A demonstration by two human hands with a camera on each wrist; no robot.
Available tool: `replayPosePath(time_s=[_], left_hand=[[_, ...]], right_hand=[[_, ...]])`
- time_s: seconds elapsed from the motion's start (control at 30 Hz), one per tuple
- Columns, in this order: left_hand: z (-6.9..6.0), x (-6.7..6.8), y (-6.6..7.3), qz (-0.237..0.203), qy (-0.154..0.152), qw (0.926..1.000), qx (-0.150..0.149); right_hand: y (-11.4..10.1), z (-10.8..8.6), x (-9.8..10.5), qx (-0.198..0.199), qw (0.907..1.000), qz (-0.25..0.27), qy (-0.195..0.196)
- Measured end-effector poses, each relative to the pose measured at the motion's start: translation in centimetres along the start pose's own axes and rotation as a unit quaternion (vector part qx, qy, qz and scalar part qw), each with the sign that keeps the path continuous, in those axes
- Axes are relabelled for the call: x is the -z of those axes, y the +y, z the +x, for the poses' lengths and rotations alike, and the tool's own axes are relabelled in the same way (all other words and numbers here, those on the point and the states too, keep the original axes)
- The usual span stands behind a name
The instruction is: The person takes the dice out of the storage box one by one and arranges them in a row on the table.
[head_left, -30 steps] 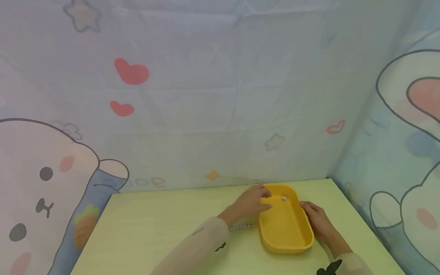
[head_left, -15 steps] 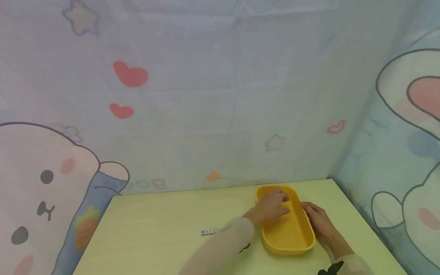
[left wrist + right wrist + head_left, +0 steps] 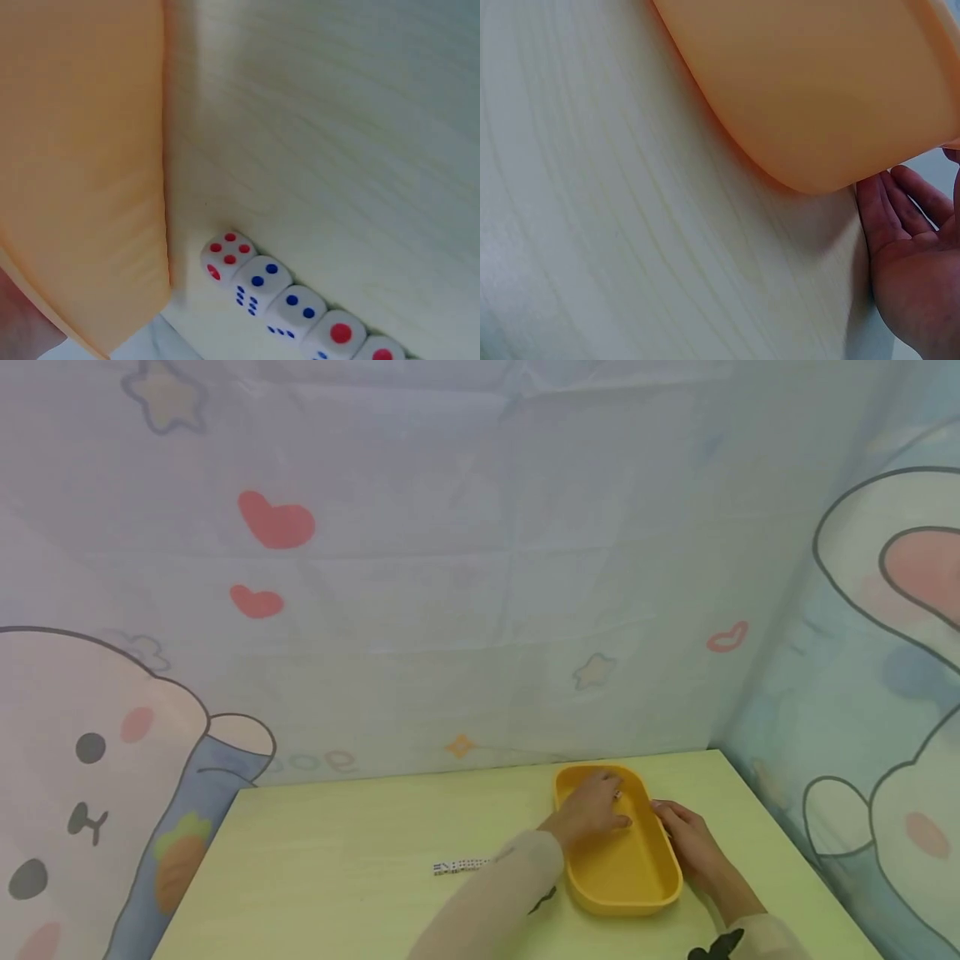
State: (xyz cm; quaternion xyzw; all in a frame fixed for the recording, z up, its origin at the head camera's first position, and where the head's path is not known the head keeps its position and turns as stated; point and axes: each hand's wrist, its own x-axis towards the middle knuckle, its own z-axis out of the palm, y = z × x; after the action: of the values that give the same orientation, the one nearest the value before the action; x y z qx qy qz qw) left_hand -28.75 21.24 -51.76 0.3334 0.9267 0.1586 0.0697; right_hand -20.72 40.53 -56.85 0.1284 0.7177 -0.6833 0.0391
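Note:
A yellow tray (image 3: 626,881) with rounded corners lies on the right of the table. My left hand (image 3: 588,810) reaches into it, thumb and fingers spread apart. By the fingertips, a small white die (image 3: 618,794) shows inside the tray; whether a finger touches it I cannot tell. My right hand (image 3: 693,843) grips the tray's right side, thumb at the rim; the right wrist view has its fingers (image 3: 911,202) beneath the tray's edge. Left of the tray stands a row of several white dice (image 3: 296,307) with red and blue dots, partly covered by my left sleeve in the head view.
The pale wood-grain table (image 3: 337,835) ends at a cloth backdrop (image 3: 420,610) with cartoon prints, which also rises along the right side. My left sleeve (image 3: 495,893) crosses the table in front of the dice row.
My left hand has moved right, from the tray's left rim into the tray, and the row of dice shows more from behind the sleeve. My right hand keeps its grip on the tray.

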Motion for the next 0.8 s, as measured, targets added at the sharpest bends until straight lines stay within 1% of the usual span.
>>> replayPosePath(time_s=[0.1, 0.17, 0.27, 0.37, 0.53, 0.63, 0.77, 0.8], left_hand=[[-0.1, 0.1, -0.1, -0.024, -0.008, 0.9997, 0.005], [-0.1, 0.2, -0.1, -0.03, -0.015, 0.9994, 0.007], [0.0, 0.2, -0.1, -0.021, -0.023, 0.9995, 0.004], [0.0, 0.1, 0.0, -0.021, -0.022, 0.9995, 0.0], [0.0, -0.5, 0.1, -0.037, -0.019, 0.9991, 0.006], [0.2, -0.8, 0.0, -0.032, -0.014, 0.9994, 0.0], [0.4, -1.0, -0.1, -0.025, -0.003, 0.9994, -0.022], [0.4, -1.1, -0.1, -0.029, -0.001, 0.9993, -0.025]], right_hand=[[0.0, 0.0, 0.0, -0.001, 1.0, 0.007, 0.001], [0.0, 0.0, -0.1, 0.0, 1.0, 0.009, 0.001], [0.0, 0.0, 0.0, 0.006, 0.9999, 0.012, 0.001], [-0.1, -0.1, 0.1, 0.01, 0.9999, 0.008, 0.002], [-0.1, -0.2, 0.0, 0.001, 1.0, -0.001, 0.006], [0.1, -0.2, 0.0, -0.004, 0.9999, -0.011, 0.007], [0.0, 0.0, -0.1, -0.004, 0.9999, -0.011, 0.008], [0.0, 0.0, -0.1, -0.006, 0.9999, -0.006, 0.008]])
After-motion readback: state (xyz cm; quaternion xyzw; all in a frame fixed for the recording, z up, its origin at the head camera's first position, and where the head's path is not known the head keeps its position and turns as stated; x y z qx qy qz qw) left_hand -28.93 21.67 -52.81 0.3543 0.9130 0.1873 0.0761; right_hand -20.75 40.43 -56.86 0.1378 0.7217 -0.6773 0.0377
